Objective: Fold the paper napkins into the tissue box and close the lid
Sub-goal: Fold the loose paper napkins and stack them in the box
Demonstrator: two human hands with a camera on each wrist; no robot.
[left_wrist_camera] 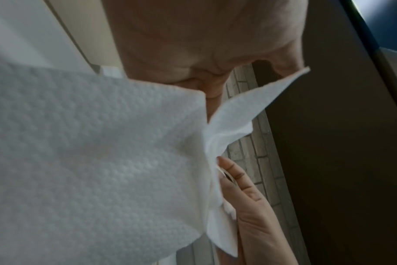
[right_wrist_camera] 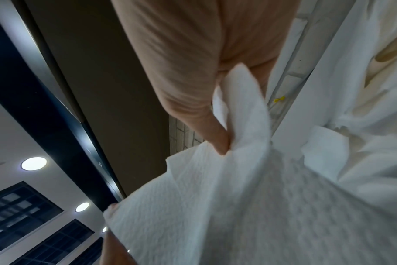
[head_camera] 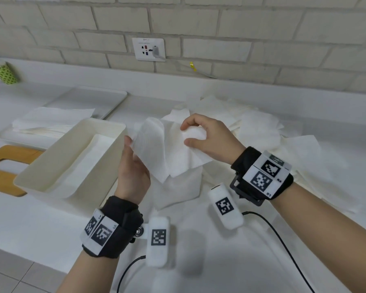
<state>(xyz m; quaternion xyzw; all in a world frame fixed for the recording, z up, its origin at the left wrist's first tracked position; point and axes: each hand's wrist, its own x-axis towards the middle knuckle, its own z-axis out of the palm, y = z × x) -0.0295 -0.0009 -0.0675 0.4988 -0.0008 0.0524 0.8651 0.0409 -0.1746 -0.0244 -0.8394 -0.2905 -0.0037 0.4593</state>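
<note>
Above the white counter (head_camera: 40, 225), the left hand (head_camera: 132, 172) and the right hand (head_camera: 209, 140) hold one white embossed paper napkin (head_camera: 167, 149) between them, clear of the surface. The left fingers pinch its left edge; the right fingers (head_camera: 187, 123) curl round its bunched right part. Just left stands the open cream rectangular tissue box (head_camera: 51, 163), napkins inside. Its wooden slotted lid (head_camera: 4, 166) lies farther left. A loose heap of white napkins (head_camera: 251, 121) lies beyond.
</note>
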